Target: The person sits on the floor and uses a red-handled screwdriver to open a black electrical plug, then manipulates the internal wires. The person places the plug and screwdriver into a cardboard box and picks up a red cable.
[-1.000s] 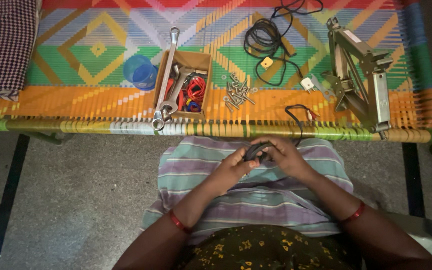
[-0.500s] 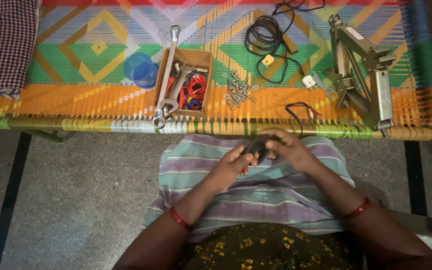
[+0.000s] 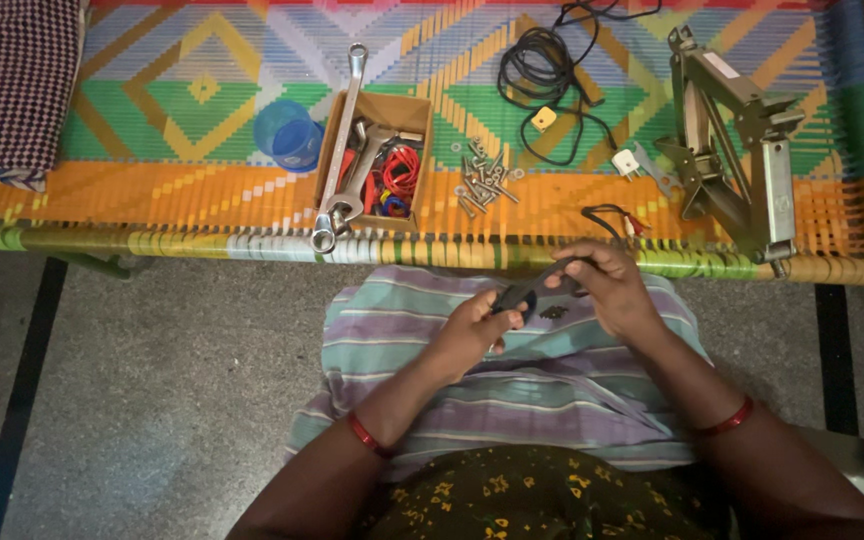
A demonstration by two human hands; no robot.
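Just below frame centre, over the striped cloth on the lap: left hand and right hand, fingers curled shut around opposite ends of one small dark tool. Kind of tool too dim to tell.

Upper middle, on the woven cot: open cardboard box holding spanners, red and blue coiled wire. Long spanner lying across its left rim. Left of the box, blue cup. Right of it, loose bolts, black cable, metal jack.
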